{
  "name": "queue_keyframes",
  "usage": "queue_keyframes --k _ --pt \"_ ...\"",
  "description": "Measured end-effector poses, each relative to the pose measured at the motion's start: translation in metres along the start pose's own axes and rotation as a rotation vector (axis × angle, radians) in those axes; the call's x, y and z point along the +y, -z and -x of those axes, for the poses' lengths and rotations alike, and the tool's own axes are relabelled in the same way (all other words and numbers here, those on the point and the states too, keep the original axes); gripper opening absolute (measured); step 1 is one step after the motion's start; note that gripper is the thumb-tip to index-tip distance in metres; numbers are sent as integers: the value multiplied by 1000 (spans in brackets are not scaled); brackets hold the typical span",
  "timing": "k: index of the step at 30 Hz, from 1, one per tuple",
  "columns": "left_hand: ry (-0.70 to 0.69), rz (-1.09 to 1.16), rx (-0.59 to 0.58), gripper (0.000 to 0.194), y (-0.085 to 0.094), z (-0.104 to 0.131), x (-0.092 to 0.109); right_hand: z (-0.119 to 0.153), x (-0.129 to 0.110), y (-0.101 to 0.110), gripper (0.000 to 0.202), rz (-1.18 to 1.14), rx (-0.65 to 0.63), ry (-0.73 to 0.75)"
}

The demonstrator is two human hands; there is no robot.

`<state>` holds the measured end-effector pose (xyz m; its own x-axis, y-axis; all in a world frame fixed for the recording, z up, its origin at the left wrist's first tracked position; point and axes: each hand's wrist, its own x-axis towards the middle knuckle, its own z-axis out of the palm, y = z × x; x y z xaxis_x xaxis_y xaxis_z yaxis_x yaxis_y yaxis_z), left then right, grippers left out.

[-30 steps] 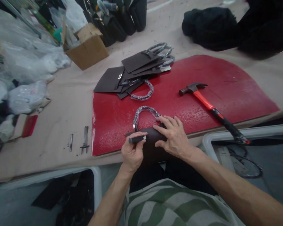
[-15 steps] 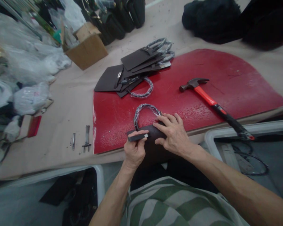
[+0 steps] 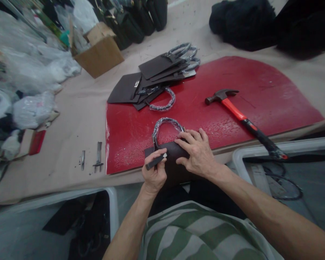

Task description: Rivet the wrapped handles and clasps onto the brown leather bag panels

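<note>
A dark flat bag panel (image 3: 174,151) with a plastic-wrapped loop handle (image 3: 166,121) lies at the near edge of a red board, its lower part hanging over the edge. My left hand (image 3: 155,173) is closed on a short dark strap (image 3: 155,162) with a pale, shiny tip, held over the panel's left part. Whether the strap is joined to the panel I cannot tell. My right hand (image 3: 199,153) lies on the panel's right part, fingers spread, close to the handle's right end. A claw hammer (image 3: 237,112) with a red and black grip rests on the board to the right.
Several similar panels with wrapped handles (image 3: 162,66) are piled at the back of the red board (image 3: 260,83). Two small metal tools (image 3: 98,159) lie left of it. A cardboard box (image 3: 100,54) stands farther back. White-rimmed bins (image 3: 113,206) flank me below the table edge.
The strap in my left hand has tilted, its left end lower, and shifted slightly left. My right hand stays on the panel. The whole view has moved a little.
</note>
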<state>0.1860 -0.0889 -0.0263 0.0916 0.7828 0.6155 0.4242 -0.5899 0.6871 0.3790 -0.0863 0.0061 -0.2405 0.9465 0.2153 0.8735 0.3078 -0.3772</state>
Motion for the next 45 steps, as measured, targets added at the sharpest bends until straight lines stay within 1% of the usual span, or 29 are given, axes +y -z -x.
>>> queue_keyframes --k 4,6,9,11,17,22,28,33,45 --pt "3 -95 22 13 4 2 1 2 0 -1 56 16 -19 13" --pt "29 -108 20 12 5 4 0 2 0 0 55 22 -32 14" --pt "116 -44 13 13 5 6 -3 0 0 0 53 39 -38 19" --pt "134 4 8 14 5 7 -4 0 -1 -1 52 50 -34 21" --pt "29 -49 -26 15 5 0 1 0 -1 -5 50 47 7 31" --pt "-28 -72 -38 15 1 -4 2 0 0 -4 49 27 6 25" --pt "-31 -82 -2 15 0 -3 -1 -2 -1 0 52 9 -9 24" --pt "0 -59 -15 15 1 -2 -1 -4 -5 0 58 26 0 14" --pt "-48 -66 -5 14 3 -4 2 -6 -9 -5 49 27 18 -3"
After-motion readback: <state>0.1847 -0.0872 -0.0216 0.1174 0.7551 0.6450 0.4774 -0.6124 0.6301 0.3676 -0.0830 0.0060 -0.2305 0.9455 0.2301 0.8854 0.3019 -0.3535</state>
